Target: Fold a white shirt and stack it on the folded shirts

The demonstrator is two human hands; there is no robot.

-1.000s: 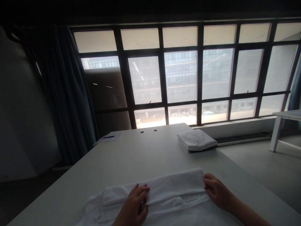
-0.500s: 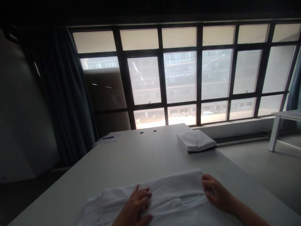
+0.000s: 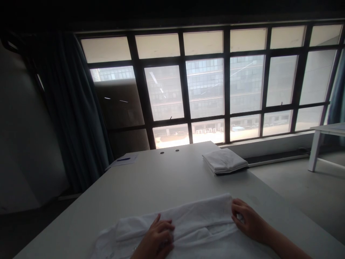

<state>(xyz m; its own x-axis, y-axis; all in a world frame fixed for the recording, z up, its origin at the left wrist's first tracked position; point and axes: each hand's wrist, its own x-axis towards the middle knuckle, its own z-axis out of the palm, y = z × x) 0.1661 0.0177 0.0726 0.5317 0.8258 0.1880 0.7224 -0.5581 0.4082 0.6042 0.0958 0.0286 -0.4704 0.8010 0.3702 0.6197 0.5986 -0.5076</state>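
A white cloth garment (image 3: pixel 199 216) lies partly folded on the white table, near the bottom of the view, with creases across it. My left hand (image 3: pixel 159 235) rests on the middle of the cloth, its fingers apart and slightly bent. At the cloth's right end, my right hand (image 3: pixel 248 219) pinches the edge between thumb and fingers. The lower part of the cloth runs out of the frame.
A stack of folded white cloth (image 3: pixel 225 160) lies at the table's right edge. Paper with a blue pen (image 3: pixel 123 159) is at the far left of the table (image 3: pixel 151 183). Another white table (image 3: pixel 315 151) stands at the right, beyond the floor.
My left hand has shifted very slightly to the right and down on the cloth. My right hand keeps its place at the cloth's edge.
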